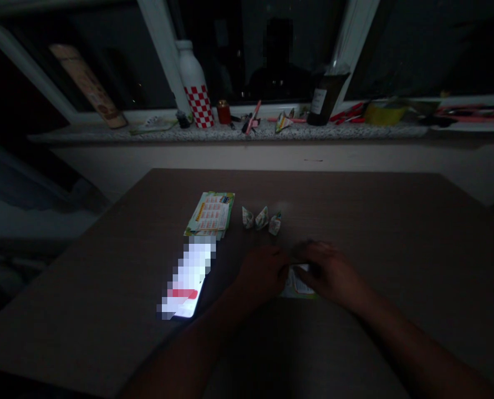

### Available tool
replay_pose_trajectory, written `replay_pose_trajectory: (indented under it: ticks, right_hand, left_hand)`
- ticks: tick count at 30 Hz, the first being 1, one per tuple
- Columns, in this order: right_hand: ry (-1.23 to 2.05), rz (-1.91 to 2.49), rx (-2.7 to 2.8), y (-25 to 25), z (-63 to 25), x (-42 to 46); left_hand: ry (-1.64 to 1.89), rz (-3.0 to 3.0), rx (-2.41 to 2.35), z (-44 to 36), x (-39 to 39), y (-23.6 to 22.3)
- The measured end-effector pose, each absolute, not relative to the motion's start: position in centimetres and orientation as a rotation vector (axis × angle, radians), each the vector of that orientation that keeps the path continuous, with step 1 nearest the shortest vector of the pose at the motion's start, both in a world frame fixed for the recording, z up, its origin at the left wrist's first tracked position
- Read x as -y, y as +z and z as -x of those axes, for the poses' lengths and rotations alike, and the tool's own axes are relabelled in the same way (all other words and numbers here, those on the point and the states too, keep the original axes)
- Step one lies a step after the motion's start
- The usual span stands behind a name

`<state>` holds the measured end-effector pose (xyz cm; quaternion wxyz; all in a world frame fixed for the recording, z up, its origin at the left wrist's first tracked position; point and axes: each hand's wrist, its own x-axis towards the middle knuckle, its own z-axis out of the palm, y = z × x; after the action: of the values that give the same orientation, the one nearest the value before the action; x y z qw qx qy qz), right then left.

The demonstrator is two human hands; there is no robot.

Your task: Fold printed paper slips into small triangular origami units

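Observation:
In dim light, my left hand [260, 272] and my right hand [329, 272] rest on a brown table [375, 221], both pressed onto a small printed paper sheet [296, 285] that lies flat between them. The fingers of both hands curl together over the sheet's upper edge. Just beyond the hands stand three small folded paper shapes [261, 218] in a row. A stack of printed paper sheets [212, 214] lies to their left. A lit phone [187, 280] lies face up beside my left forearm.
Behind the table runs a stone windowsill [230, 132] with a red-and-white checked bottle [195, 86], a dark bottle [326, 95], a small red jar [223, 112], pens, another folded paper shape [283, 122] and a leaning tube [87, 84]. The window is dark.

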<state>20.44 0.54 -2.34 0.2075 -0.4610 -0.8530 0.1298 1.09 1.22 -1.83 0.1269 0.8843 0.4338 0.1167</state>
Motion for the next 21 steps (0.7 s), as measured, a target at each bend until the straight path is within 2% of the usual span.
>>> replay_pose_trajectory:
  ticks: [14,17,21]
  right_hand:
    - [0.328,1.233,2.392,-2.0,-20.9,-0.6]
    - [0.473,1.255,2.240,-1.9,-21.4,-0.6]
    - [0.818,1.296,1.864,-2.4,-21.1,-0.4]
  left_hand:
    - [0.299,-2.451,-1.691,-0.6,-1.4,-1.2]
    - [0.399,-2.333,-1.795,0.2,-1.6,-1.0]
    - [0.741,-2.104,-1.631,-0.1,-1.2,-1.4]
